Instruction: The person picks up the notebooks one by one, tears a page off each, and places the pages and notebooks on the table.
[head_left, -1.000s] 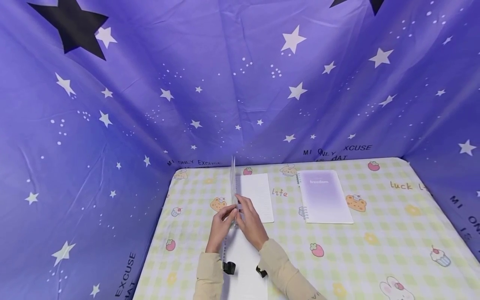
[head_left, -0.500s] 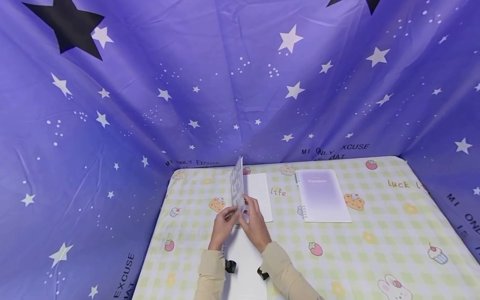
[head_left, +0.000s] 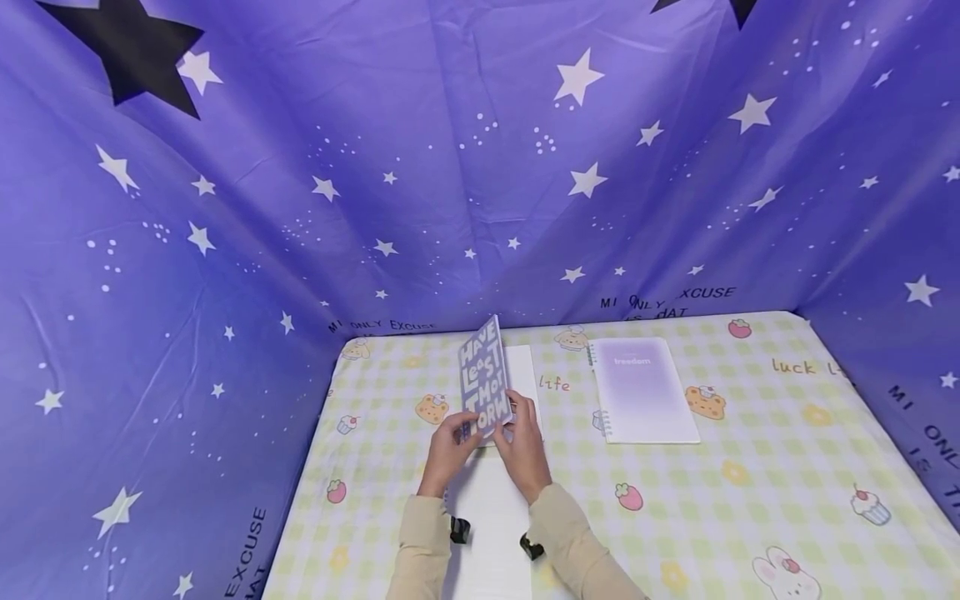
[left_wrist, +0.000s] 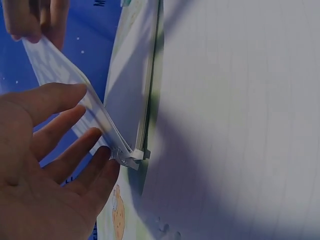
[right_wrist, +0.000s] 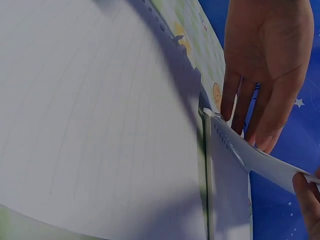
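A grey-purple notebook cover (head_left: 483, 367) with large white lettering stands tilted up over the lined page (head_left: 525, 362) of a spiral notebook. My right hand (head_left: 525, 450) pinches the cover's lower right corner. At its lower left, near the spine, my left hand (head_left: 448, 454) touches the lettered side. In the left wrist view, the left hand (left_wrist: 45, 150) has its fingers loosely extended along the cover, and the right hand (left_wrist: 37, 20) grips the far corner. Between them the cover bends at the coil. A second open notebook (head_left: 491, 537) with lined pages lies nearer, under my forearms.
A closed spiral notebook (head_left: 645, 396) with a pale purple "freedom" cover lies to the right. The checked tablecloth (head_left: 750, 533) carries printed bears, strawberries and cupcakes. A blue-purple star curtain (head_left: 480, 167) hangs behind the table and at both sides.
The cover has swung rightward from nearly edge-on, so its lettering now shows. My right hand has moved slightly right with its corner; my left hand stays near the spine.
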